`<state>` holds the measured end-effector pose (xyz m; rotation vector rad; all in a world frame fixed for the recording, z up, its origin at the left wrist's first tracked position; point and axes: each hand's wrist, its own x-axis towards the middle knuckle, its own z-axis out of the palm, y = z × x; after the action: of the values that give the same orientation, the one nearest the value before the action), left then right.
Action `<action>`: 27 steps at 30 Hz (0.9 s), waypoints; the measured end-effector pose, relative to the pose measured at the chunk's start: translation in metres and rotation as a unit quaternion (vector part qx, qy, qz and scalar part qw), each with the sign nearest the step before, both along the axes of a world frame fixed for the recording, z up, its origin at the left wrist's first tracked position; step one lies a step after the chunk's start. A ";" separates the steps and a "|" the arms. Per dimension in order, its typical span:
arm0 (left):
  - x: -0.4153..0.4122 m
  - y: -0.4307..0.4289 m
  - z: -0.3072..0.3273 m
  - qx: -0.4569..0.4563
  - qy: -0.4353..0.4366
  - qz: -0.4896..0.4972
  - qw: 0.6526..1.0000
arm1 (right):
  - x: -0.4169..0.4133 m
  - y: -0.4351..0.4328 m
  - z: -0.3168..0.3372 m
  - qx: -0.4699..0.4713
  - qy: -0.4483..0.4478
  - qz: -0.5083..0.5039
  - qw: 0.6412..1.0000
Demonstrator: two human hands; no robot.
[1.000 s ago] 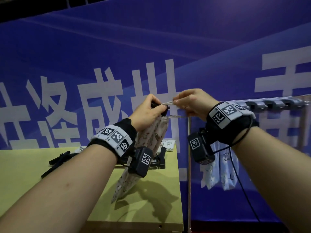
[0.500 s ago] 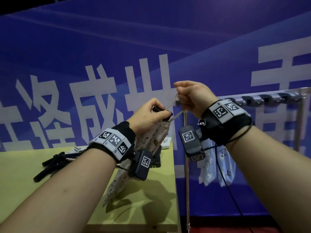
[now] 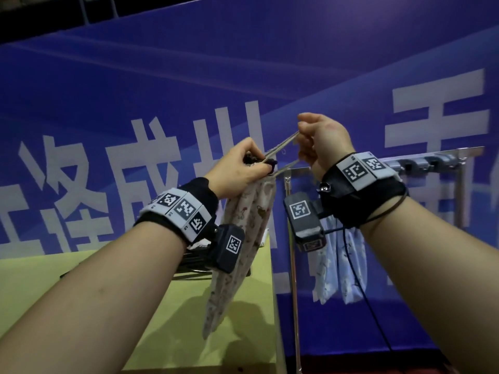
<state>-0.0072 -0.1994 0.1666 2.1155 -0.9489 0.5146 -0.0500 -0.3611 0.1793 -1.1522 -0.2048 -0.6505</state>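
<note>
My left hand (image 3: 239, 171) grips the gathered top of a beige patterned cloth bag (image 3: 243, 238) together with a small dark stopper at its mouth. The bag hangs down over the edge of the yellow-green table (image 3: 81, 279). My right hand (image 3: 321, 141) pinches the bag's pale drawstring (image 3: 280, 145), whose two strands run taut from the stopper up and to the right. Both wrists wear black bands with square code markers.
A metal rack (image 3: 293, 238) stands right of the table, with a row of grey clips (image 3: 421, 163) on its top bar and a pale blue patterned bag (image 3: 337, 265) hanging from it. Black objects (image 3: 194, 263) lie on the table behind my left wrist. A blue banner fills the background.
My right hand has risen and drawn the drawstring up and to the right, stretching it taut. My left hand kept its grip on the bag's top.
</note>
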 end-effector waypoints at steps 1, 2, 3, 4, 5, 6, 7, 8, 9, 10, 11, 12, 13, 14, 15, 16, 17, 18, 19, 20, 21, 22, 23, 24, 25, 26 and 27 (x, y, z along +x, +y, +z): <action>-0.001 -0.008 0.005 0.000 -0.007 -0.009 1.000 | -0.004 -0.007 0.004 -0.002 -0.008 -0.014 1.000; 0.000 -0.013 0.008 0.002 -0.015 -0.014 1.000 | -0.005 -0.012 0.007 -0.003 -0.015 -0.021 1.000; 0.000 -0.020 0.012 0.003 -0.023 -0.022 0.999 | -0.008 -0.019 0.009 -0.003 -0.026 -0.023 0.999; 0.001 -0.030 0.014 -0.001 -0.031 -0.029 0.999 | -0.012 -0.028 0.011 -0.002 -0.038 -0.018 0.999; 0.001 -0.036 0.017 -0.007 -0.038 -0.031 0.999 | -0.014 -0.034 0.013 0.002 -0.050 -0.006 0.999; 0.003 -0.046 0.018 -0.012 -0.043 -0.037 0.998 | -0.017 -0.042 0.014 0.007 -0.061 0.003 0.998; 0.004 -0.056 0.019 -0.016 -0.044 -0.043 0.998 | -0.019 -0.050 0.015 0.009 -0.068 0.006 0.998; 0.006 -0.065 0.020 -0.018 -0.040 -0.049 0.998 | -0.020 -0.058 0.015 0.008 -0.070 0.002 0.998; 0.008 -0.076 0.018 -0.020 -0.028 -0.060 0.998 | -0.020 -0.068 0.013 0.003 -0.066 -0.008 0.998; 0.011 -0.085 0.016 -0.024 -0.013 -0.071 0.997 | -0.019 -0.075 0.012 -0.002 -0.060 -0.019 0.998; 0.014 -0.093 0.012 -0.027 0.001 -0.082 0.996 | -0.017 -0.083 0.009 -0.005 -0.053 -0.029 0.998; 0.017 -0.099 0.008 -0.025 0.011 -0.087 0.996 | -0.014 -0.088 0.005 -0.007 -0.045 -0.039 0.998; 0.021 -0.106 0.002 -0.020 0.019 -0.091 0.995 | -0.011 -0.095 0.000 -0.007 -0.035 -0.049 0.998; 0.027 -0.115 -0.005 -0.016 0.027 -0.092 0.995 | -0.006 -0.102 -0.005 -0.006 -0.025 -0.059 0.998; 0.031 -0.120 -0.011 -0.010 0.034 -0.092 0.995 | -0.002 -0.107 -0.011 -0.004 -0.017 -0.066 0.998; 0.038 -0.126 -0.019 -0.003 0.043 -0.093 0.995 | 0.003 -0.112 -0.018 -0.007 -0.007 -0.072 0.997; 0.043 -0.132 -0.027 0.004 0.055 -0.096 0.994 | 0.009 -0.116 -0.025 -0.014 0.005 -0.081 0.997; 0.048 -0.136 -0.035 0.013 0.068 -0.102 0.992 | 0.015 -0.119 -0.031 -0.026 0.017 -0.091 0.995; 0.053 -0.140 -0.043 0.024 0.083 -0.113 0.990 | 0.022 -0.122 -0.038 -0.038 0.027 -0.100 0.994; 0.056 -0.142 -0.050 0.038 0.098 -0.124 0.987 | 0.027 -0.123 -0.045 -0.045 0.036 -0.103 0.993; 0.059 -0.145 -0.058 0.052 0.115 -0.132 0.983 | 0.033 -0.124 -0.053 -0.049 0.043 -0.103 0.992; 0.061 -0.146 -0.063 0.066 0.129 -0.135 0.980 | 0.038 -0.124 -0.059 -0.057 0.050 -0.103 0.992; 0.064 -0.146 -0.069 0.073 0.146 -0.133 0.978 | 0.043 -0.124 -0.065 -0.070 0.058 -0.106 0.990; 0.067 -0.146 -0.073 0.075 0.162 -0.127 0.976 | 0.047 -0.123 -0.071 -0.085 0.069 -0.108 0.988; 0.071 -0.145 -0.077 0.074 0.174 -0.119 0.975 | 0.052 -0.122 -0.077 -0.099 0.079 -0.107 0.986; 0.075 -0.144 -0.081 0.075 0.182 -0.107 0.975 | 0.056 -0.120 -0.082 -0.109 0.087 -0.102 0.985; 0.077 -0.144 -0.084 0.074 0.185 -0.097 0.975 | 0.060 -0.119 -0.087 -0.117 0.092 -0.096 0.984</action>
<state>0.0703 -0.3432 0.0825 2.1186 -0.9834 -0.0536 0.0096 -0.4801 0.0928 -1.4630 -0.0117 -0.6987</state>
